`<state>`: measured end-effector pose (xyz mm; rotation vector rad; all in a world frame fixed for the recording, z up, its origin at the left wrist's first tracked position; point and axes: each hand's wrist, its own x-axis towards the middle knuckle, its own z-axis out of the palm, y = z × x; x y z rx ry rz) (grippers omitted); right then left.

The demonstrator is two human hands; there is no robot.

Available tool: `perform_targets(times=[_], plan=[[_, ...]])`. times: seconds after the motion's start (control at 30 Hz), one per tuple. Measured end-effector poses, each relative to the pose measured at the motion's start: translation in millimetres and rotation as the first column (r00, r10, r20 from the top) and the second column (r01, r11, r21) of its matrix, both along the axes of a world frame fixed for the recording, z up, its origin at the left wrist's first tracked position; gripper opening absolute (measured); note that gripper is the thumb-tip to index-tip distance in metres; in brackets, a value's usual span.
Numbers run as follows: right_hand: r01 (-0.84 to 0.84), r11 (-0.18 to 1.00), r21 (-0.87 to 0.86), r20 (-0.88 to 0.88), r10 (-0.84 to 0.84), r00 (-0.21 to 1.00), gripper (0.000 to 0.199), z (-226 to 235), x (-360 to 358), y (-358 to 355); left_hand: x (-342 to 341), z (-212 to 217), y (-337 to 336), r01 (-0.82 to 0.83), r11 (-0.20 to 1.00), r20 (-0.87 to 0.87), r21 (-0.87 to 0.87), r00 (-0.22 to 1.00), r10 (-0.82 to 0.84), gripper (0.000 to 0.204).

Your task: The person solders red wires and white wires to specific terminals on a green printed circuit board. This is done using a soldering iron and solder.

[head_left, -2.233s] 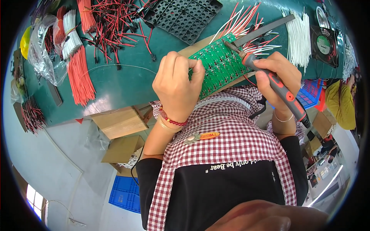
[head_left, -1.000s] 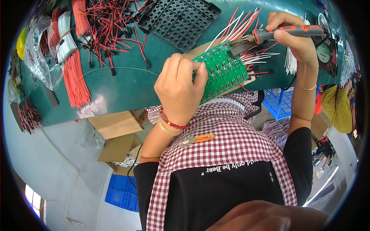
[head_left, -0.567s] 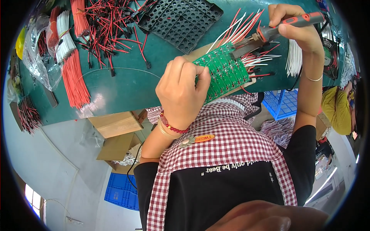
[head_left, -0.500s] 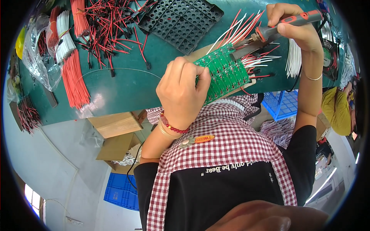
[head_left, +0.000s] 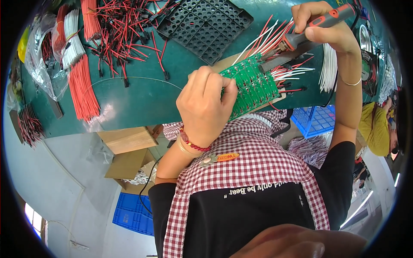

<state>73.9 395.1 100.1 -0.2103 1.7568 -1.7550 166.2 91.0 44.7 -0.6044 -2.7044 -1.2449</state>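
Observation:
My right hand [head_left: 342, 41] is closed around a grey and red soldering iron [head_left: 333, 18], its tip pointing down at the far edge of a green circuit board [head_left: 254, 88]. Beneath the iron a flat grey strip [head_left: 284, 59] reaches onto the board; whether my hand also holds it, I cannot tell. My left hand [head_left: 204, 107] pinches a thin solder wire [head_left: 133, 77] over the board's left end, hiding that corner. The wire trails left across the table. Red and white wires [head_left: 269, 38] fan out from the board's far and right edges.
A black perforated tray [head_left: 204, 28] lies beyond the board on the green table [head_left: 142, 103]. Red leads with black connectors [head_left: 122, 34] are heaped to its left, near bundles of red wires [head_left: 81, 90] and white wires [head_left: 73, 43]. White wires [head_left: 329, 66] lie by my right forearm.
My right hand and the soldering iron have shifted slightly left and down. The board appears slightly lower in view. My left hand keeps its pinch.

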Motion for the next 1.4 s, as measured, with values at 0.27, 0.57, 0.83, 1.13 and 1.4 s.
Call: perform_targets(times=[0.27, 0.57, 0.83, 1.13, 1.4], plan=[[-0.401, 0.85, -0.342, -0.503, 0.195, 0.842, 0.024, -36.6, -17.4, 4.3, -0.1, -1.3, -1.5, -0.012, 1.0, 0.004, 0.016, 1.0, 0.012, 0.025], [-0.124, 0.962, 0.244, -0.141, 0.161, 0.977, 0.03, -17.3, -4.9, 12.9, -0.8, -0.8, 2.1, 0.006, 1.0, 0.009, 0.004, 1.0, -0.006, 0.025], [0.109, 0.994, 0.033, -0.071, -0.106, 0.992, 0.024, -20.0, -13.7, -0.4, -10.3, -0.2, 13.7, 0.022, 1.0, -0.017, 0.015, 1.0, -0.022, 0.023], [-0.622, 0.208, -0.755, -0.652, -0.131, 0.747, 0.025, -118.1, -45.5, -6.2, -10.6, -2.9, 16.8, 0.016, 1.0, -0.021, -0.025, 1.0, -0.016, 0.023], [-0.32, 0.713, 0.623, -0.254, 0.572, 0.78, 0.025, 4.4, -10.9, 17.6, -8.2, -7.3, 18.9, 0.021, 0.999, -0.025, -0.03, 0.999, -0.022, 0.024]])
